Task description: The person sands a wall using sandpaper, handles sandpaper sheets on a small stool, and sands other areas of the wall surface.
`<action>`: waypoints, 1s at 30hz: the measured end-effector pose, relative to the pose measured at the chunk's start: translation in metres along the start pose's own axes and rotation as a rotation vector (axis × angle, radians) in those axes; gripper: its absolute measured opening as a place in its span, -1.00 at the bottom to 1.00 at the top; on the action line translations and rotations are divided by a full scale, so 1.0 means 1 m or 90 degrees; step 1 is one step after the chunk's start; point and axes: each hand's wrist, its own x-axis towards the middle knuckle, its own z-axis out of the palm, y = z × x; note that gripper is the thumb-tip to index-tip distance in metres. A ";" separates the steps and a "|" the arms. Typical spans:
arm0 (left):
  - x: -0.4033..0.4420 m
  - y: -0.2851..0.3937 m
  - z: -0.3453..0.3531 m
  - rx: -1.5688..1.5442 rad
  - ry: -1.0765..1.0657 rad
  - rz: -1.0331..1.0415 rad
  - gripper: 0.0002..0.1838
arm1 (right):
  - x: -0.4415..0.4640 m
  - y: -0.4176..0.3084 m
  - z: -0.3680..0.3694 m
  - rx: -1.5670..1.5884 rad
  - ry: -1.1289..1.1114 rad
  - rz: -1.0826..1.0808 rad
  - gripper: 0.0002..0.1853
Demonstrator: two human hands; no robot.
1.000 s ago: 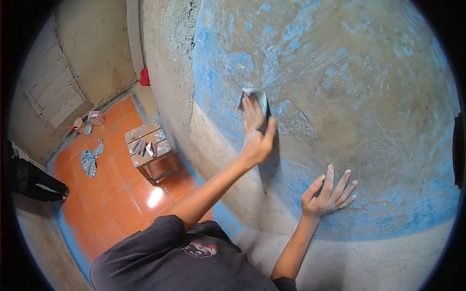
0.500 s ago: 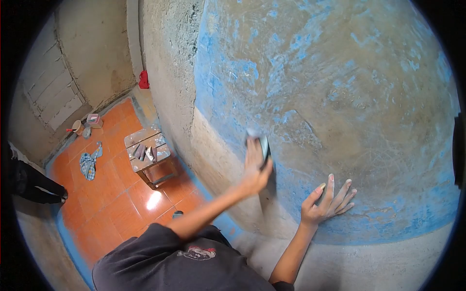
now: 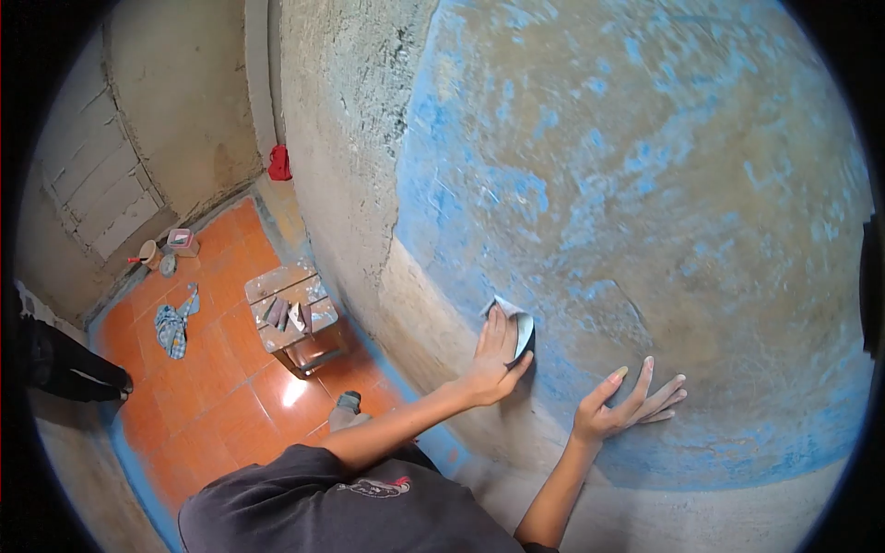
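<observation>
A folded piece of sandpaper point(image 3: 523, 337), pale on one face and dark on the other, is pressed to the wall by my left hand point(image 3: 493, 359). My fingers lie over it and the thumb is at its lower edge. The wall point(image 3: 590, 276) has patchy blue paint over grey-brown plaster, with scratches and a raised flake near the middle. Lower right of the sandpaper, my right hand point(image 3: 627, 405) rests against the painted surface, fingers spread and holding nothing.
A wooden stool point(image 3: 281, 278) with several small pieces on it stands on the orange tile floor point(image 3: 217, 405). Beyond are a checked cloth point(image 3: 172, 327), small containers point(image 3: 182, 241) and a red item point(image 3: 279, 162). Another person's dark-clothed legs point(image 3: 78, 361) are at far left.
My left hand has moved down along the wall with the sandpaper. The right hand stays on the wall, fingers slightly closer together. The view has shifted a little, and a foot shows more.
</observation>
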 end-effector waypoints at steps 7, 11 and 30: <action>0.126 -0.029 -0.127 0.036 0.237 0.089 -0.18 | 0.022 -0.069 0.035 0.018 0.003 0.003 -0.58; 0.058 -0.070 -0.075 0.058 0.024 0.041 -0.14 | 0.032 -0.112 0.057 0.011 -0.009 -0.004 -0.57; 0.158 -0.070 -0.206 0.098 0.105 0.201 -0.18 | 0.027 -0.185 0.100 -0.008 -0.011 0.010 -0.54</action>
